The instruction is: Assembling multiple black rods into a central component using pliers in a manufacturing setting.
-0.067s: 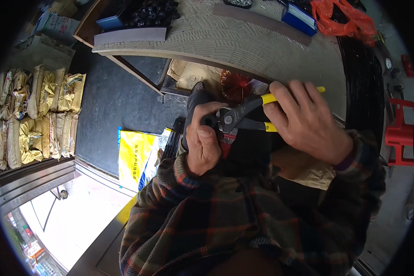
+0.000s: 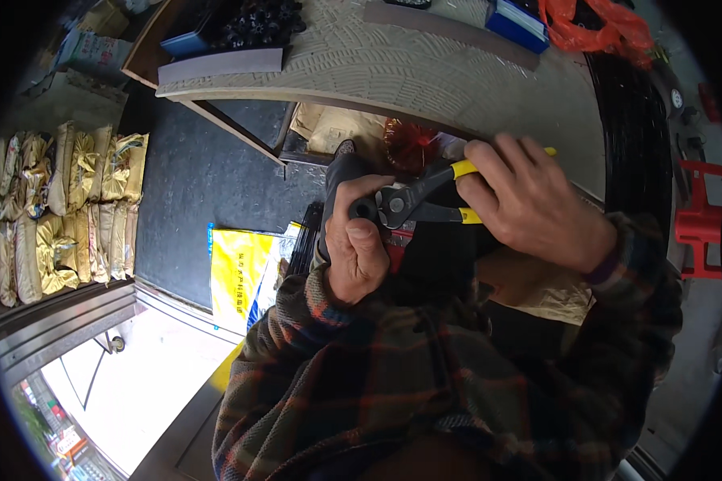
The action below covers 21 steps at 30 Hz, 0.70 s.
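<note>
**A:** So where are our hands at? We've got the right hand point(image 2: 537, 204) wrapped tight around the yellow-handled cutters point(image 2: 425, 200), yeah?

**B:** Yep, and our left hand point(image 2: 357, 244) is closed around a dark cable end point(image 2: 363, 210), which sits right at the cutter head, held in front of our chest, just below the bench point(image 2: 425, 72) edge.

**A:** Further out?

**B:** Red copper-looking coil point(image 2: 409, 144) under the bench, yellow bag point(image 2: 237, 272) on the floor, sacks point(image 2: 64, 208) stacked far left.
</note>
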{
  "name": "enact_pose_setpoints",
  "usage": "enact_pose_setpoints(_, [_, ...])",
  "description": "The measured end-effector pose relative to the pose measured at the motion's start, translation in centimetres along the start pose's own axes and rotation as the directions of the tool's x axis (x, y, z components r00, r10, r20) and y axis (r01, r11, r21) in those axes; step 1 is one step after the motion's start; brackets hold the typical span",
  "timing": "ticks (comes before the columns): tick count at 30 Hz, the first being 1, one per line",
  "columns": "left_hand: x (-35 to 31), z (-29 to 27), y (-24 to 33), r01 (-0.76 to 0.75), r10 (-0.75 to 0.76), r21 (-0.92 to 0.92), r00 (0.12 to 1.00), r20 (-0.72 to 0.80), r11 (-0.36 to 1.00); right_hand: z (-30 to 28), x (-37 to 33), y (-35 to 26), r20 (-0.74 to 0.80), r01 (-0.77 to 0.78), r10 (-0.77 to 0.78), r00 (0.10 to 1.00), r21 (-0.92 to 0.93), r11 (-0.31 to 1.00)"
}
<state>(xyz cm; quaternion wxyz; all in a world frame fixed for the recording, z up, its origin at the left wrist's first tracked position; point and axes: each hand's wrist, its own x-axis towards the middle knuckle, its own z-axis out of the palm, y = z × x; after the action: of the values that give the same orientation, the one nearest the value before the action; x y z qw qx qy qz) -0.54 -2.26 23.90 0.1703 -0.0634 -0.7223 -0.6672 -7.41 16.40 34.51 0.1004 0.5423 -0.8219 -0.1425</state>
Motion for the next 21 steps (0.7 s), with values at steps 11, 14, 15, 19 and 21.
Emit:
enact_pose_setpoints(11, [1.0, -0.2, 0.1, 0.169, -0.124, -0.21, 0.969, 0.212, 0.963, 2.4, -1.4, 0.3, -0.086, -0.035, 0.108, 0.99, 0.596, 0.802])
enact_pose_setpoints(14, [1.1, -1.3, -0.5, 0.176, -0.022, -0.37, 0.922, 0.386, 0.912, 0.6, -1.6, 1.8, 0.406, -0.427, -0.194, 0.893, 0.9, -0.085])
enact_pose_setpoints(15, [1.0, -1.3, -0.7, 0.179, -0.024, -0.373, 0.923, 0.384, 0.91, 0.0, -1.5, 2.1, 0.41, -0.432, -0.197, 0.891, 0.898, -0.085])
enact_pose_setpoints(19, [1.0, -1.0, 0.5, 0.166, -0.004, -0.393, 0.925, 0.381, 0.904, -1.0, -1.3, 2.8, 0.512, -0.525, -0.26, 0.819, 0.851, 0.024])
enact_pose_setpoints(21, [1.1, -0.9, 1.0, 0.157, -0.006, -0.389, 0.932, 0.362, 0.908, -1.1, -1.3, 2.9, 0.509, -0.494, -0.266, 0.819, 0.86, 0.124])
